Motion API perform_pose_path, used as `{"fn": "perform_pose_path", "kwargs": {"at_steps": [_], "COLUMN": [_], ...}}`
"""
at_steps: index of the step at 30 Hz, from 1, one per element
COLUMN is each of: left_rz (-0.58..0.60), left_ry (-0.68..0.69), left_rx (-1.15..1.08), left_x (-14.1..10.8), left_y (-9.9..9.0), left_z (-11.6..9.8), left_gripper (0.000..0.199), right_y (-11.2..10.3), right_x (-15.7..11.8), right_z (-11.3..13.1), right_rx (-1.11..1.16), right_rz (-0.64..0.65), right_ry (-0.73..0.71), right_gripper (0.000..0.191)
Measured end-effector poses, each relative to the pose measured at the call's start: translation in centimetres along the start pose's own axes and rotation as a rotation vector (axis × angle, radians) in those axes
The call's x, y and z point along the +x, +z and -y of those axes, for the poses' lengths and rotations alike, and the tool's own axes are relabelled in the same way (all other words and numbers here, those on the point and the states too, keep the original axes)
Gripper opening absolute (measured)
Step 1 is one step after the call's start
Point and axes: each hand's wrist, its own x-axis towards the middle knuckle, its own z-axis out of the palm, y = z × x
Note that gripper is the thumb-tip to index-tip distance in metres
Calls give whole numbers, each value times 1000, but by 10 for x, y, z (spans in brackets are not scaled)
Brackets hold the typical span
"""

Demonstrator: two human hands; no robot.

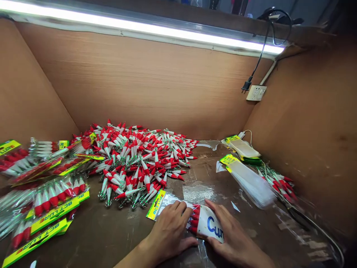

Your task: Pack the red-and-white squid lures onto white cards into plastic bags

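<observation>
On the bench before me, my left hand (173, 225) is curled over a clear plastic bag with a yellow-green "BCT LURE" header (156, 204). Beside it my right hand (232, 236) grips a white sleeve-like piece (209, 223) marked with blue handwritten letters, "Cu" and part of another. A row of red-tipped lures (195, 219) shows between the hands, their ends running into the white piece. The bag's far end and the lures' other ends are partly hidden by my fingers.
A large heap of red and white lures (139, 160) lies beyond my hands. Filled lure packs (52, 197) are piled at left. Flat empty bags (248, 178) lie at right, near more lures (279, 182) and a cable. A plug (246, 86) hangs by a socket (256, 93).
</observation>
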Motion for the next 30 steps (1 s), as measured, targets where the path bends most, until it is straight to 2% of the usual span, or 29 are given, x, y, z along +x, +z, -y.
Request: {"fn": "perform_pose_path", "kwargs": {"at_steps": [4, 6, 11, 17, 23, 30], "left_rz": [-2, -31, -93, -126, -168, -178], "left_ry": [65, 109, 230, 306, 344, 281], "left_rx": [6, 11, 61, 109, 57, -59], "left_x": [0, 0, 1, -2, -1, 0], "left_y": [8, 13, 17, 16, 25, 21], "left_z": [3, 4, 3, 1, 0, 3], "left_gripper": [19, 4, 7, 12, 20, 11], "right_y": [4, 4, 4, 3, 11, 7], "right_x": [1, 1, 4, 10, 12, 7], "right_z": [-1, -1, 5, 6, 4, 3], "right_rx": [-3, -8, -40, -93, -73, -75], "right_rz": [18, 31, 51, 73, -10, 76], "right_ry": [-12, 0, -3, -93, -80, -111], "right_gripper": [88, 89, 91, 59, 46, 71]}}
